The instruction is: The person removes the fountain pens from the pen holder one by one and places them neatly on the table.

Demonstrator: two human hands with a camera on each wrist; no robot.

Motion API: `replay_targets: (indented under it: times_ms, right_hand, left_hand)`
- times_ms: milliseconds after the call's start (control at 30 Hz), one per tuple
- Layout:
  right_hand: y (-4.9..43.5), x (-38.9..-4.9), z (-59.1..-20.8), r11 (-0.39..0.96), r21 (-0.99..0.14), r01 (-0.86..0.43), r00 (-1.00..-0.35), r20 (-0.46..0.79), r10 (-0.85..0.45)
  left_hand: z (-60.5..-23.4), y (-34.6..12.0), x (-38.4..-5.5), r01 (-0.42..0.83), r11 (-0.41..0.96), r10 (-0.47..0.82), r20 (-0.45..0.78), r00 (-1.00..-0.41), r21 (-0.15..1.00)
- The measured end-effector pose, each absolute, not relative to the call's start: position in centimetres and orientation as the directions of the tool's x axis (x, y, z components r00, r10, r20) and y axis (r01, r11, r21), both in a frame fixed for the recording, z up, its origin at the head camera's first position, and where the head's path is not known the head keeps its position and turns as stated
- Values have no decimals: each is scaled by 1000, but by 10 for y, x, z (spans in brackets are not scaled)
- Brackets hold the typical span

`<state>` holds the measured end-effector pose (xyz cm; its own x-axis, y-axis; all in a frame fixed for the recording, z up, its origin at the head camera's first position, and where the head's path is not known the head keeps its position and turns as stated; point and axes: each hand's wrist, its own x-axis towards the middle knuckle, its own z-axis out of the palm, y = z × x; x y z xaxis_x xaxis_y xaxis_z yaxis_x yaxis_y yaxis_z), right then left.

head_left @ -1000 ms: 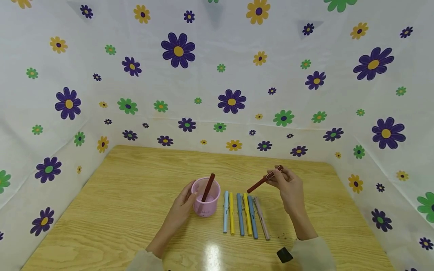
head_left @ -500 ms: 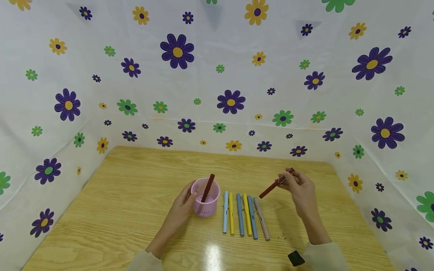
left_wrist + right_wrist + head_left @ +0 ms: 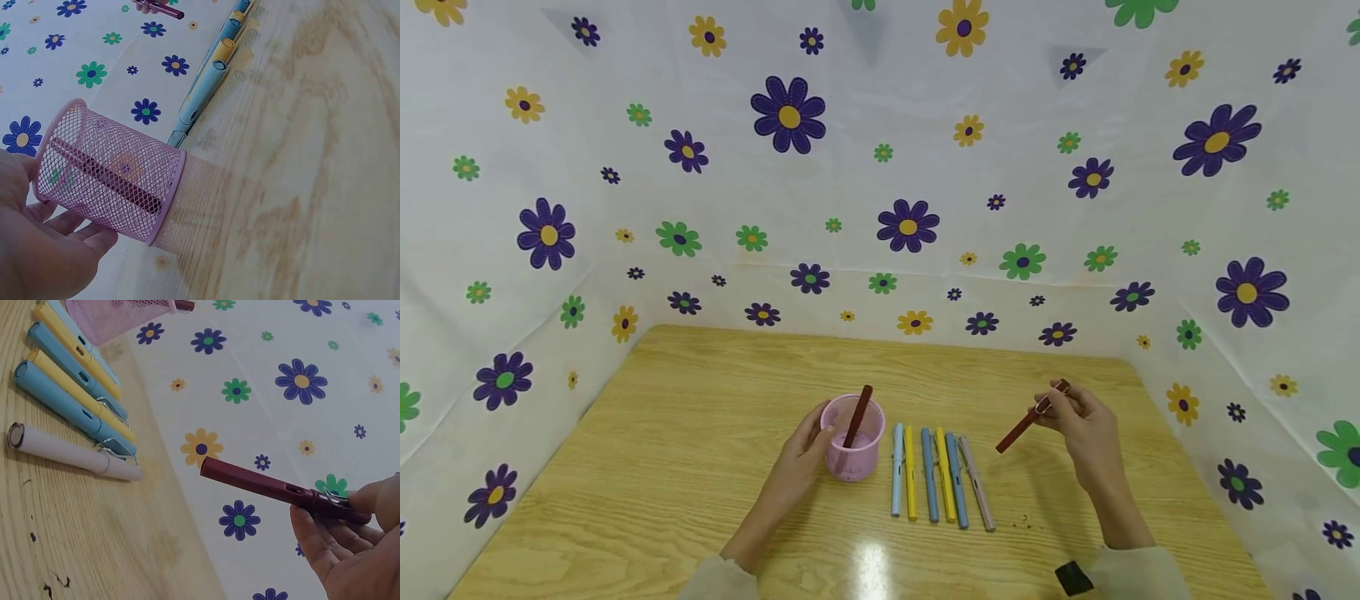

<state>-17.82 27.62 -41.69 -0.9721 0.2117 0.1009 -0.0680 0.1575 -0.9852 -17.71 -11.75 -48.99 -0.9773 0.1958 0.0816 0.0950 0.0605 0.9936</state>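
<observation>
On the table stands a pink mesh pen cup [image 3: 852, 462] with one dark red pen [image 3: 858, 415] leaning inside it. My left hand [image 3: 799, 458] holds the cup from its left side, thumb at the rim and fingers round the mesh, as the left wrist view shows. A second dark red pen [image 3: 256, 482] is pinched by its clip end in my right hand [image 3: 1084, 425], above the table and tilted down to the left. Between the hands lies a row of pens: light blue [image 3: 897, 471], yellow, blue and, at the right end, a greyish pink pen [image 3: 977, 483].
Small dark specks [image 3: 1026, 522] lie on the wooden table [image 3: 715, 400] right of the pen row. A black piece [image 3: 1073, 577] sits by the right sleeve. White flowered cloth [image 3: 850, 167] walls the table at the back and both sides.
My right hand has moved to the right and slightly nearer with the dark red pen, from above the row to beyond its right end. The left hand and cup stay put.
</observation>
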Motion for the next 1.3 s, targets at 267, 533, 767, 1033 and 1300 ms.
replay_targets:
  times_ms: [267, 533, 767, 1033, 1300]
  right_hand:
    - [287, -173, -419, 206, -978, -33, -974, 77, 212]
    - [297, -168, -424, 232, -973, 1, -979, 46, 199]
    - [297, -166, -429, 264, -964, 27, -986, 18, 166]
    - [295, -169, -440, 292, -955, 55, -995, -29, 93]
    - [289, -170, -449, 311, -944, 109, -994, -97, 53]
  left_hand:
    - [-490, -118, -177, 87, 64, 199, 73, -977, 994]
    - [-490, -118, -178, 104, 60, 201, 90, -975, 993]
    - [-491, -118, -177, 86, 75, 194, 71, -979, 993]
    - [-492, -118, -177, 115, 58, 202, 101, -974, 992]
    - [-491, -118, -178, 114, 50, 198, 102, -975, 992]
